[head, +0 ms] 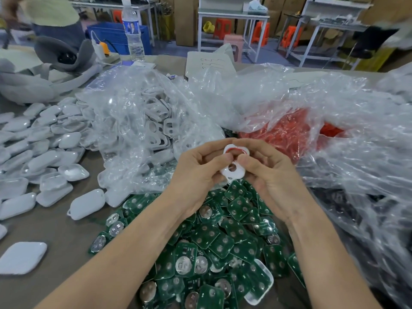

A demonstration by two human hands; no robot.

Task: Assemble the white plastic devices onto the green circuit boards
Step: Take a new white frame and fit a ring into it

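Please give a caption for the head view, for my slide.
Left hand and right hand hold a white plastic shell above a pile of green circuit boards.

A single wide-angle view looks from the person's head, forward and steeply down along both forearms, which enter at the bottom edge and meet near the middle of the frame. The left hand [196, 175] and right hand [274, 177] sit close to the lens and large. The small white plastic device [233, 171] they pinch marks the view's centre. Below the hands and nearer the camera lies the heap of green rectangular circuit boards [223, 246] on the grey-brown desk [55, 230]. Beyond the hands the view takes in crumpled clear plastic bags [156, 108], then distant white-framed workbenches [231, 16] and orange plastic stools [223, 27] along the top edge (bench legs far right lean, as a wide lens bends them).
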